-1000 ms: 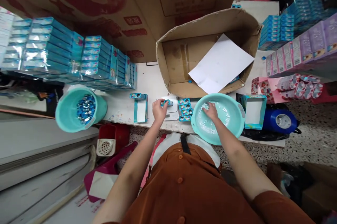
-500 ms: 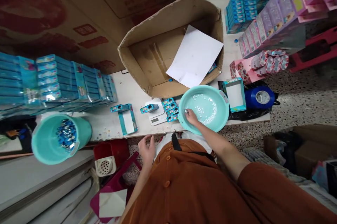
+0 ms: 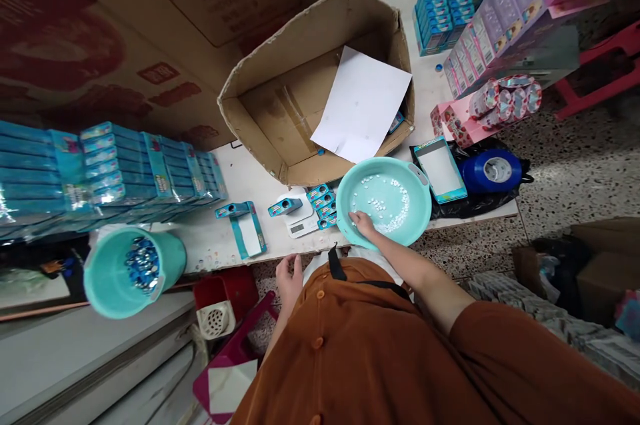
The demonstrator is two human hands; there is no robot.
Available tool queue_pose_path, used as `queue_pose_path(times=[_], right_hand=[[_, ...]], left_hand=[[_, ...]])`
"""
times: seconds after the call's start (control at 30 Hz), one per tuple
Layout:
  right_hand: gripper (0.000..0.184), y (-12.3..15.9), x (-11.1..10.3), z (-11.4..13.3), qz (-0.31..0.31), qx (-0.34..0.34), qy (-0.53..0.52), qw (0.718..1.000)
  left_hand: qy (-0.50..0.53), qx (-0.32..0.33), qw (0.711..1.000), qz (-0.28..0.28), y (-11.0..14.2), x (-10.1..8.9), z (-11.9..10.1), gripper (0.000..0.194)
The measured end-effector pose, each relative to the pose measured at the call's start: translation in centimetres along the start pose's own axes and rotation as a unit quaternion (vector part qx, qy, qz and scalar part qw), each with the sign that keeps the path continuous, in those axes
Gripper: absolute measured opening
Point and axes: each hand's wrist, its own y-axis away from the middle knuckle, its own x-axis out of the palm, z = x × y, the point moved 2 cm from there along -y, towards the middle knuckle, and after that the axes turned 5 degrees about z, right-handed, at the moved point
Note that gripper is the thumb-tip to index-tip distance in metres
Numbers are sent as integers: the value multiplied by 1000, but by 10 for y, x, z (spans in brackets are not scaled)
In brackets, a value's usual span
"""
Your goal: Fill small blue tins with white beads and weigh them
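On the worktop (image 3: 430,72), a cardboard box (image 3: 300,72) holds a paper sheet. A teal basin (image 3: 385,168) of white beads (image 3: 387,202) sits beside a kitchen scale (image 3: 300,226) bearing one small blue box (image 3: 285,206); more small boxes (image 3: 321,206) lie nearby. The right hand (image 3: 363,224) rests among the beads, its grip curled, any hold unclear; the left hand (image 3: 289,276) hangs open, its grip released and empty.

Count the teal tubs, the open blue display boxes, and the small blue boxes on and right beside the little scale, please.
Teal plastic containers: 2 (basin, bucket)
Open blue display boxes: 2 (one by the bucket, one by the basin)
Small blue boxes: 5 (one on the kitchen scale, four beside it)
Total: 9
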Motion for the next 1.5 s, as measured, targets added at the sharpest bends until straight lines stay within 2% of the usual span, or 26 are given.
queue_pose_path(times=[0.17,0.37,0.57,0.67,0.77,0.83,0.9,0.97,1.03,1.23,1.37,1.5], right_hand=[[39,-6,-7,2,45,46,-111,992],[42,-6,-18,5,69,67,-197,976],[41,5,-23,8,74,36,-295,952],[41,19,-27,13,82,11,-336,938],[33,35,-31,21,88,-9,-360,929],[25,45,-30,28,95,-25,-395,913],[19,51,-26,36,93,-43,-455,884],[12,53,-16,47,75,-50,-512,854],[8,51,0,60,45,-45,-540,839],[22,30,71,110,-17,-43,-587,808],[26,15,122,139,-21,-59,-584,809],[30,3,156,156,-60,-74,-533,841]], left_hand=[[0,14,1000,-6,8,0,10,38],[40,-22,999,-5,10,-4,20,41],[66,6,997,42,-19,-12,19,41],[61,24,996,63,-37,-19,20,40],[69,47,993,82,-49,-30,26,41],[78,43,992,91,-55,-40,35,42],[88,24,991,93,-59,-49,48,45],[99,2,991,90,-63,-56,62,48],[107,-15,990,88,-67,-62,76,51],[141,-15,985,95,-75,-74,115,51],[163,-7,983,84,-79,-83,141,52],[179,-31,981,62,-79,-95,167,58]])
